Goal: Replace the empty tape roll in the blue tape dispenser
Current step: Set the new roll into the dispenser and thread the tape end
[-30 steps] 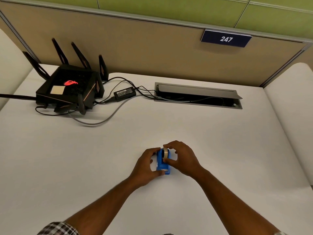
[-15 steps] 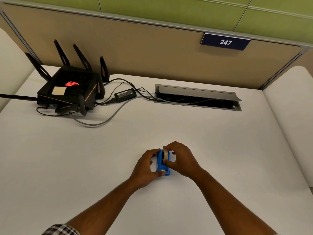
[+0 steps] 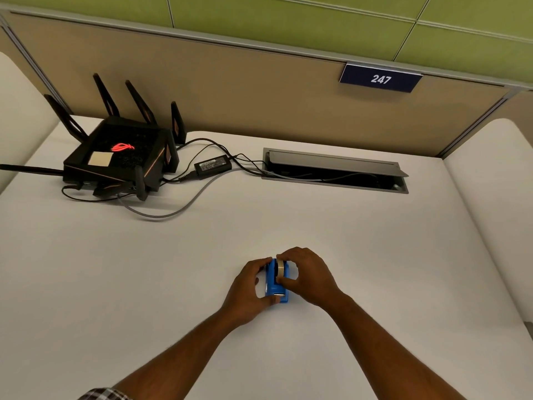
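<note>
A dark blue sign (image 3: 380,78) on the partition wall, far beyond the fingers (image 3: 284,256) and to their right, carries the white number "247". The black router (image 3: 119,157), far to the left of the fingers, shows a glowing red emblem (image 3: 123,146) without letters. The label on the power adapter (image 3: 212,166) is too small to read.

A smooth matt desk (image 3: 346,241), a glossy blue plastic tape dispenser (image 3: 271,280) and a brushed-metal cable hatch (image 3: 331,161) are seen.
</note>
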Demonstrator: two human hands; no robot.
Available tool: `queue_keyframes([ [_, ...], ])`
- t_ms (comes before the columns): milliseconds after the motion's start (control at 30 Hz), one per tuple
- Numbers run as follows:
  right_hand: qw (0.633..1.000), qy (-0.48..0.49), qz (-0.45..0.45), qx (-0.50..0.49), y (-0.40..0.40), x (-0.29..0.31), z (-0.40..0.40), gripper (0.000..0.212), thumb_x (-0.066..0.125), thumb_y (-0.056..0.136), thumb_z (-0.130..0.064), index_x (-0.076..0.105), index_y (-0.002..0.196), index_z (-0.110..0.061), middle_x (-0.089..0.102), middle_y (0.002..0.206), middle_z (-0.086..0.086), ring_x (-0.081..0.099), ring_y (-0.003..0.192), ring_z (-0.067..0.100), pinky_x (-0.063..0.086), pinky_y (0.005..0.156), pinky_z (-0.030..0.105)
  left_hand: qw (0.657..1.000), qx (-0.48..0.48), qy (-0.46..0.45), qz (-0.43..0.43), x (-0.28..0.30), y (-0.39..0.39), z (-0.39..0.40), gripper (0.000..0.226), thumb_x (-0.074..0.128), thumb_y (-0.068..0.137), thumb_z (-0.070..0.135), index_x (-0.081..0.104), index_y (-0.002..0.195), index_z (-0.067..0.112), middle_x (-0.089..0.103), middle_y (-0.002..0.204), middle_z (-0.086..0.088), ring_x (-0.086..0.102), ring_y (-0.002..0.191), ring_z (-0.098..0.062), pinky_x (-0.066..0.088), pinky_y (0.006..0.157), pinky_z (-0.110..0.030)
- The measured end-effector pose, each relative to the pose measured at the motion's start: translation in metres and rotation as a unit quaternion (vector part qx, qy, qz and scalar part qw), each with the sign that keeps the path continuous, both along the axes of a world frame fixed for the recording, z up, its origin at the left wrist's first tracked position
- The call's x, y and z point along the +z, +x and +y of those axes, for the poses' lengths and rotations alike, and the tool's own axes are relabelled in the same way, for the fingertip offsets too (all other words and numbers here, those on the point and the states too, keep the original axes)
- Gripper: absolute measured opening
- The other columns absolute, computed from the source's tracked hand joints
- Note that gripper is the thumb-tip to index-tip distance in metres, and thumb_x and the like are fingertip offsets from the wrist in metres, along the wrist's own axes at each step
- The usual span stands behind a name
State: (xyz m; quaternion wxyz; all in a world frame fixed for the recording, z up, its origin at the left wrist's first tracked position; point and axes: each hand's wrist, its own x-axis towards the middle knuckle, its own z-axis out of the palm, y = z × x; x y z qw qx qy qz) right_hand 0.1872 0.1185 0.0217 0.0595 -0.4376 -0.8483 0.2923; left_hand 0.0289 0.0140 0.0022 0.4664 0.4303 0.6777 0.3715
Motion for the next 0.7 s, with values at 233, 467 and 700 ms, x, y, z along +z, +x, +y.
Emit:
queue_keyframes([
  [233, 1.000, -0.003, 0.001, 0.012, 0.0006, 0.0018, -0.0024, 0.053, 0.081, 0.081, -0.035, 0.066, 0.130, -0.022, 0.067, 0.128, -0.004, 0.060, 0.115, 0.016, 0.046, 0.096, 0.025, 1.000, 0.001, 0.001, 0.002, 0.0002, 0.0001, -0.0011, 0.089, 0.090, 0.066, 0.018, 0.042, 0.141, 0.021, 0.050, 0.142, 0.004, 0.052, 0.128, -0.012, 0.046, 0.109, -0.034],
  [467, 1.000, 0.007, -0.005, 0.011, 0.0002, 0.0031, -0.0066, 0.052, 0.079, 0.083, -0.034, 0.064, 0.132, -0.022, 0.065, 0.129, -0.004, 0.058, 0.116, 0.016, 0.044, 0.097, 0.024, 1.000, -0.007, 0.006, 0.005, 0.0008, -0.0012, -0.0021, 0.089, 0.090, 0.066, 0.018, 0.042, 0.141, 0.021, 0.050, 0.142, 0.004, 0.051, 0.128, -0.011, 0.046, 0.109, -0.035],
  [700, 1.000, 0.018, -0.019, 0.006, 0.0008, 0.0043, -0.0082, 0.055, 0.076, 0.085, -0.038, 0.061, 0.137, -0.025, 0.063, 0.133, -0.007, 0.056, 0.120, 0.015, 0.043, 0.096, 0.022, 0.999, -0.025, 0.002, 0.030, 0.0058, 0.0011, -0.0004, 0.089, 0.087, 0.070, 0.019, 0.038, 0.144, 0.018, 0.047, 0.145, 0.001, 0.048, 0.132, -0.014, 0.044, 0.112, -0.037],
])
